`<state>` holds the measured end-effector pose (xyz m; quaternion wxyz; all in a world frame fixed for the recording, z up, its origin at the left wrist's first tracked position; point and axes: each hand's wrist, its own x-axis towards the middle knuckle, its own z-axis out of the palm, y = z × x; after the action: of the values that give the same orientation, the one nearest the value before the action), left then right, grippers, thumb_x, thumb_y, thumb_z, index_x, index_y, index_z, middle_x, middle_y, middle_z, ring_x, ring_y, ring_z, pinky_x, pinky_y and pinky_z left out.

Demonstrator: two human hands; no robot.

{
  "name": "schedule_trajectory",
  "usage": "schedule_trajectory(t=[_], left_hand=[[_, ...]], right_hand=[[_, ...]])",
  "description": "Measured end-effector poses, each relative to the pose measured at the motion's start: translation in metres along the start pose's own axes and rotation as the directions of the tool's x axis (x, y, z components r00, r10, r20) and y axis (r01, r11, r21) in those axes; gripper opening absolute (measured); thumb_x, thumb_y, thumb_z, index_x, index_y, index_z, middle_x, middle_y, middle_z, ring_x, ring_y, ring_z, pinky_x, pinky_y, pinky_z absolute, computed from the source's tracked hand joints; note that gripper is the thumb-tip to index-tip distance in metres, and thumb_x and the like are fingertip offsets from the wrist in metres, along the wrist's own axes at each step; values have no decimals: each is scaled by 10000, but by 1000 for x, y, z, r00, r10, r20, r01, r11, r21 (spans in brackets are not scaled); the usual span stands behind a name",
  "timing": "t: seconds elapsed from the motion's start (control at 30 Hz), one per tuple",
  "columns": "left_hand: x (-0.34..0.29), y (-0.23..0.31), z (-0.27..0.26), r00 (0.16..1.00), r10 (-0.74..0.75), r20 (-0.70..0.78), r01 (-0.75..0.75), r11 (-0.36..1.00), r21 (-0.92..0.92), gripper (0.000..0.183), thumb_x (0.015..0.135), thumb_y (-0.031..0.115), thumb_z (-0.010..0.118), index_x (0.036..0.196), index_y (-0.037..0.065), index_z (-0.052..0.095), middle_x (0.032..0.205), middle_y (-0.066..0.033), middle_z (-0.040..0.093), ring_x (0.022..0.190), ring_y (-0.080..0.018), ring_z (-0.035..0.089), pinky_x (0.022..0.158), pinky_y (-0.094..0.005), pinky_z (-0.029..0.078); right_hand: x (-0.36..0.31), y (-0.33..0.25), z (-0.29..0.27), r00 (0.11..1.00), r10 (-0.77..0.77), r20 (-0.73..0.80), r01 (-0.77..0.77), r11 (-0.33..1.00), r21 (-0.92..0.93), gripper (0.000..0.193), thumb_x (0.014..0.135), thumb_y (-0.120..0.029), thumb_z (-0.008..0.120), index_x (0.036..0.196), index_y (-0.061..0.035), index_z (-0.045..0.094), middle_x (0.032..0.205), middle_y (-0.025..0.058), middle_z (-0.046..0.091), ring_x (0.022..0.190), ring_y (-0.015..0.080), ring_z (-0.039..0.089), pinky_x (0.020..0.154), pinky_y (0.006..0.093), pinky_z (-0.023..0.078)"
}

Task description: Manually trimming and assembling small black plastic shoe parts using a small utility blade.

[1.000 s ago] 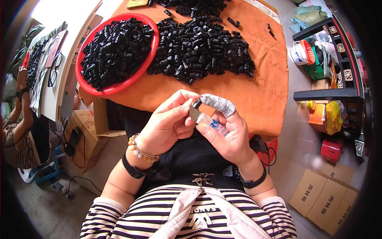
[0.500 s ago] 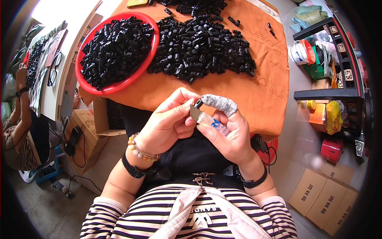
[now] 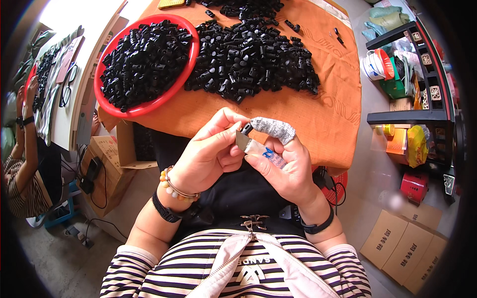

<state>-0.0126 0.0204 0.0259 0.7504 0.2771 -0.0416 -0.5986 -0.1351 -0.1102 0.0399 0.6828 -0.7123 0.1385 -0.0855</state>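
My left hand (image 3: pixel 214 144) is closed, pinching a small black plastic part (image 3: pixel 247 128) between thumb and fingertips. In my right hand (image 3: pixel 290 169) is a short flat blade (image 3: pixel 243 141), its handle (image 3: pixel 267 153) wrapped in white and blue plastic. The blade lies right against the black part, and whether its edge cuts in is hidden. A grey knitted sleeve (image 3: pixel 273 128) covers my right index finger, which reaches over to the part's far side. Beyond my hands, a heap of similar black parts (image 3: pixel 248 62) lies on the orange cloth (image 3: pixel 333 119).
A red basin (image 3: pixel 195 49) piled with black parts stands at the table's left. A black shelf (image 3: pixel 407 118) with bags and flat cardboard boxes (image 3: pixel 400 248) are on the right. At far left, another person's hands (image 3: pixel 30 89) work at a white table (image 3: pixel 74 107).
My hands, the blade and the black part have barely moved. At the far left, the other person's hands have shifted and both now show.
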Motion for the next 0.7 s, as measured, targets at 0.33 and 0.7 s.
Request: schedule_trajectory(t=[0.33, 0.7], left_hand=[[1, -1, -2, 999, -19, 41, 21, 999, -47, 139, 956, 204, 445, 1059, 125, 493, 695, 33, 429, 553, -26, 303, 490, -175, 258], [1, 0, 2, 1000, 16, 8, -15, 999, -51, 160, 954, 208, 450, 1078, 115, 489, 696, 25, 427, 549, -34, 315, 487, -187, 269]], right_hand=[[2, 2, -2, 1000, -10, 16, 10, 1000, -1, 398, 848, 11, 587, 1216, 24, 435, 950, 40, 567, 829, 44, 506, 750, 178, 410], [1, 2, 5, 996, -70, -54, 74, 993, 89, 395, 845, -37, 594, 1212, 17, 458, 723, -46, 469, 627, -6, 371, 569, 142, 337]])
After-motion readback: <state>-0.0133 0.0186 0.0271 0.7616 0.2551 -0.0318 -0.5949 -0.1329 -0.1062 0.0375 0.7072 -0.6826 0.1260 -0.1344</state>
